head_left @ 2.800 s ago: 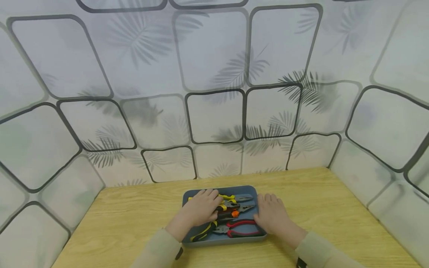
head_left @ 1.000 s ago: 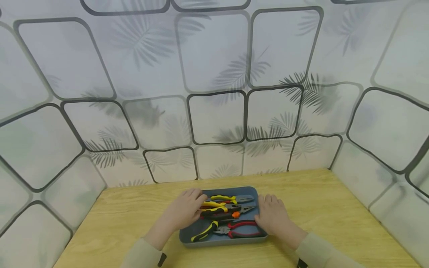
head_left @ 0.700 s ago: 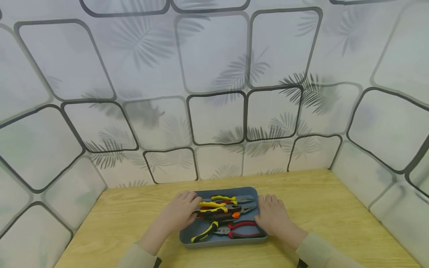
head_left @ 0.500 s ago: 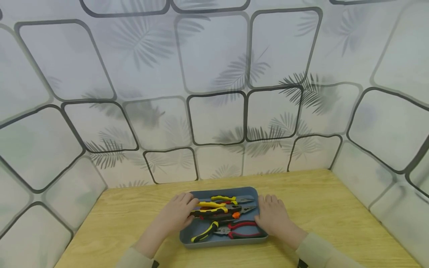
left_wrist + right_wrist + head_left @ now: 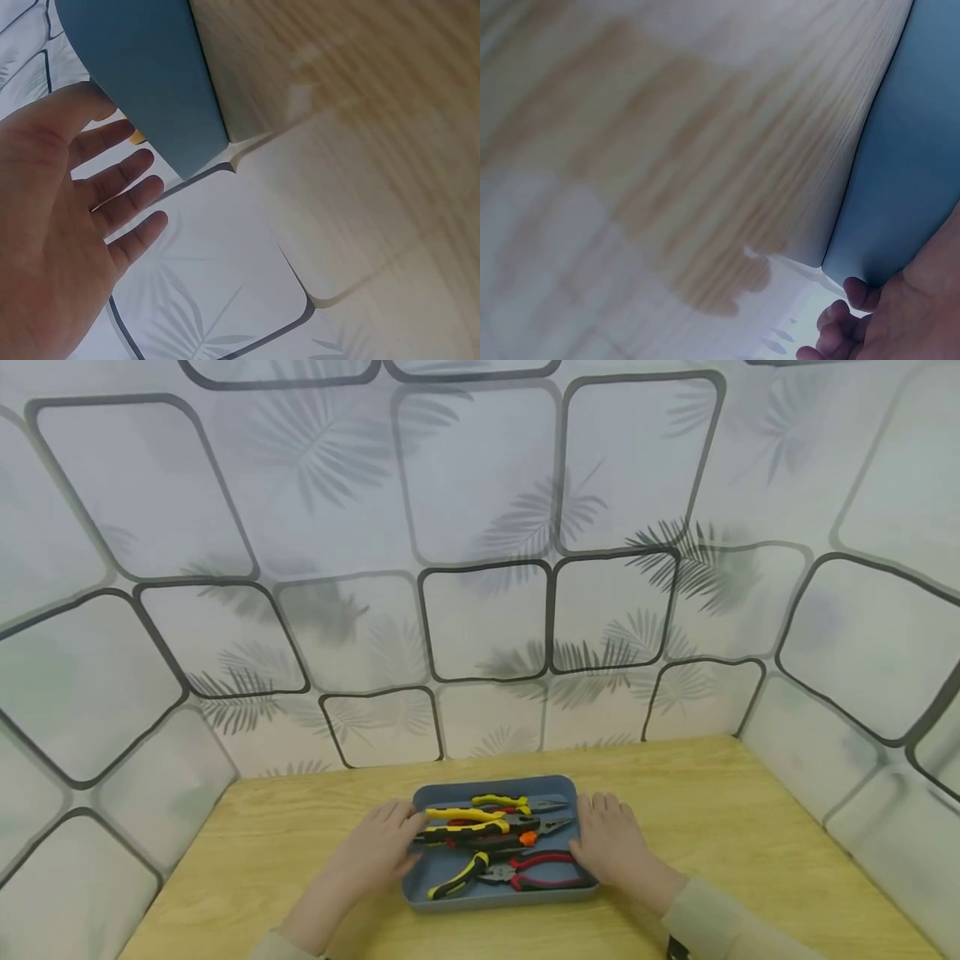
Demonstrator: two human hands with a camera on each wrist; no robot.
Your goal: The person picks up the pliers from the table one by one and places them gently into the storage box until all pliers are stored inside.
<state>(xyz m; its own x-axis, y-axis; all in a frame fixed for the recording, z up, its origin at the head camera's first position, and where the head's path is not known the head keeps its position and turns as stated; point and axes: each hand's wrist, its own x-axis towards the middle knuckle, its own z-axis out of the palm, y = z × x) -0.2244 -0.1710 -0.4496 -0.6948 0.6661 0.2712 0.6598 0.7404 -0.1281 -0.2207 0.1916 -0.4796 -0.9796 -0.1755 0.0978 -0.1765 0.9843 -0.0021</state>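
Observation:
A blue-grey tray (image 5: 502,902) holds several pliers in the head view. In its middle lie pliers with yellow-and-black handles (image 5: 467,832), their handle ends toward my left hand (image 5: 375,847). That hand is at the left rim, fingers spread and loosely bent. In the left wrist view, a bit of yellow handle (image 5: 136,138) shows past its index finger, beside the tray's outer wall. My right hand (image 5: 611,839) rests along the right rim, fingers pointing forward, thumb side at the tray. The right wrist view shows its bent fingertips (image 5: 836,319) close to the wall.
Red-and-black pliers (image 5: 551,886) lie at the tray's front right, with a yellow-and-black handle (image 5: 459,880) to their left. Yellow-handled long-nose pliers (image 5: 501,801) lie at the back. The wooden table (image 5: 300,810) is bounded by patterned cloth walls (image 5: 480,627).
My left hand has moved left from over the pliers to the tray's left rim, uncovering the yellow-and-black handles. The right hand stays at the right rim.

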